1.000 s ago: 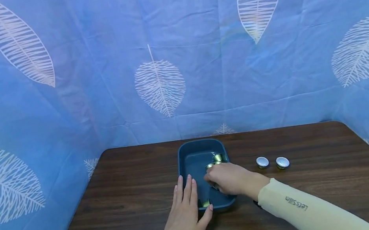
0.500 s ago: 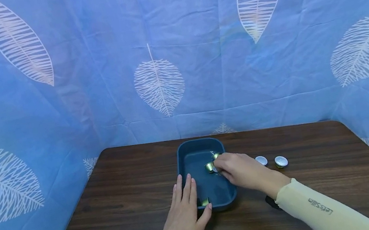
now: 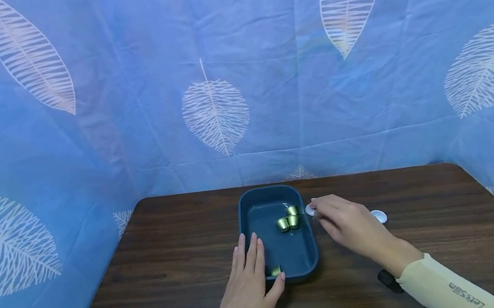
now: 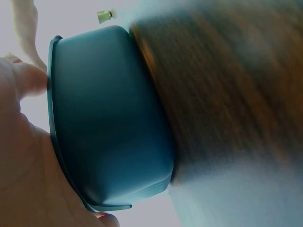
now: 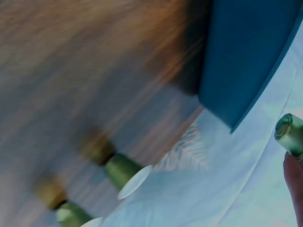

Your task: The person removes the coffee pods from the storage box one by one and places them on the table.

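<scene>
A dark blue tray (image 3: 280, 253) stands on the table with several green-gold coffee capsules (image 3: 282, 225) inside, three by its right wall. One more capsule (image 3: 275, 271) lies in the near left corner, partly hidden. My left hand (image 3: 243, 295) rests on that corner, fingers straight along the left rim and thumb at the near rim. In the left wrist view it lies against the tray's outer wall (image 4: 104, 113). My right hand (image 3: 353, 223) pinches a coffee capsule (image 5: 289, 135) just beyond the right rim, its white lid (image 3: 310, 210) showing in the head view.
Two lidded capsules stand on the table to the right: one capsule (image 5: 123, 172) and another capsule (image 5: 73, 215) in the right wrist view. The head view shows only one white lid (image 3: 379, 216) there. A blue leaf-patterned cloth (image 3: 262, 93) hangs behind the brown table (image 3: 172, 261).
My right hand has moved from inside the tray to the right, over its rim, and a capsule now shows in its fingers. The left hand has stayed on the tray's corner.
</scene>
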Motion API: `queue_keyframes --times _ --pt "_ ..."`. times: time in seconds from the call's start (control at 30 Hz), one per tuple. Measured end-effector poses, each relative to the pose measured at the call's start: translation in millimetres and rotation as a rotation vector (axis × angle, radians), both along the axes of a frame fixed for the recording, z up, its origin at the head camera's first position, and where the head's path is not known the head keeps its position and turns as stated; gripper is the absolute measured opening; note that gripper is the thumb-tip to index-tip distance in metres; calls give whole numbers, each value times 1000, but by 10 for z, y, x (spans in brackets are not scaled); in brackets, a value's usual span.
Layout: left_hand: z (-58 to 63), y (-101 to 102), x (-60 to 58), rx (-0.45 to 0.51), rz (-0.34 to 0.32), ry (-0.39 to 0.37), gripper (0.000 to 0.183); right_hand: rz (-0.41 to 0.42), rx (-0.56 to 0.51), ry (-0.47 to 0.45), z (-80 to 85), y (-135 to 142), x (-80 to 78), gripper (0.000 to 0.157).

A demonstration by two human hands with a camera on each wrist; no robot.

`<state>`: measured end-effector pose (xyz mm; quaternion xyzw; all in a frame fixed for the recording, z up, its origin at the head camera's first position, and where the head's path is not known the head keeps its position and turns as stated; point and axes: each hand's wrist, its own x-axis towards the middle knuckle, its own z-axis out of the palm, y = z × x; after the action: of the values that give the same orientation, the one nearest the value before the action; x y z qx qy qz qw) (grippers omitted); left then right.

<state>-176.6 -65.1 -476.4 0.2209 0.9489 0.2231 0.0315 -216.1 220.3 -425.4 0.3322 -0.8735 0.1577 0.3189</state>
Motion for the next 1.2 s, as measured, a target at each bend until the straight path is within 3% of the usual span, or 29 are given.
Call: queue_keyframes --times 0.4,1.2 --pt "18 -13 4 -1 -1 5 86 -134 -107 36 -126 268 149 34" --pt "7 13 5 -20 -5 23 85 -185 -201 15 -329 444 234 32"
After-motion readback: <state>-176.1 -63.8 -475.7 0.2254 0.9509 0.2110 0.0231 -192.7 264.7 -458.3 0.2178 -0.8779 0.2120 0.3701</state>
